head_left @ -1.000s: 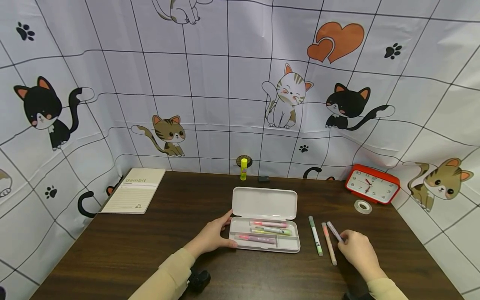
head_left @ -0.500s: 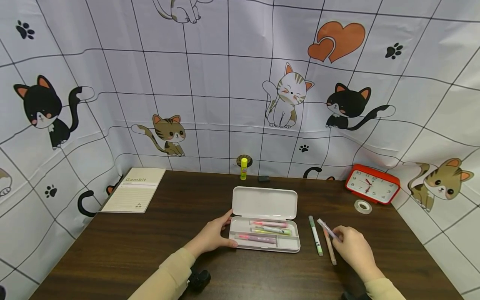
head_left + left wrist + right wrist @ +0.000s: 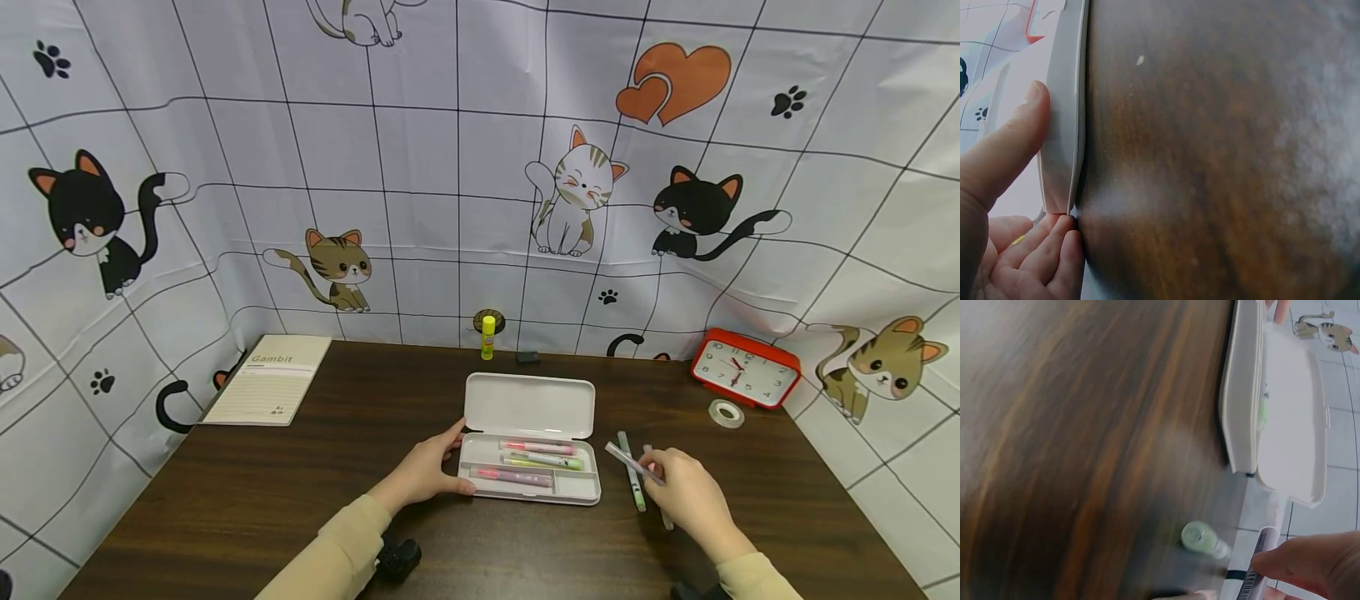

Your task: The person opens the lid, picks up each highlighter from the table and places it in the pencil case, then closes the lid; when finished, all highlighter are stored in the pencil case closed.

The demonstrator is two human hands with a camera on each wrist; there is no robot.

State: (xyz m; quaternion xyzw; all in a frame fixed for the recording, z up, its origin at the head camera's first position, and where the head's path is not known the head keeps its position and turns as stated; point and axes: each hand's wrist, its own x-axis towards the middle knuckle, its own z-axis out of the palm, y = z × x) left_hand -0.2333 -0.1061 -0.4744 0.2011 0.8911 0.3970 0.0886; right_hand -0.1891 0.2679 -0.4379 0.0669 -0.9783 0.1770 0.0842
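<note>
Pen (image 3: 629, 460), seemingly lilac, in right hand (image 3: 688, 493), left hand (image 3: 423, 471) holding case (image 3: 529, 407)

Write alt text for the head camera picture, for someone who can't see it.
A right hand holds a pale purple pen over a green-and-white pen, while the left hand grips an open white pencil case with pens inside. Behind them on a dark wooden table are a notepad, glue stick, tape roll and red clock.
</note>
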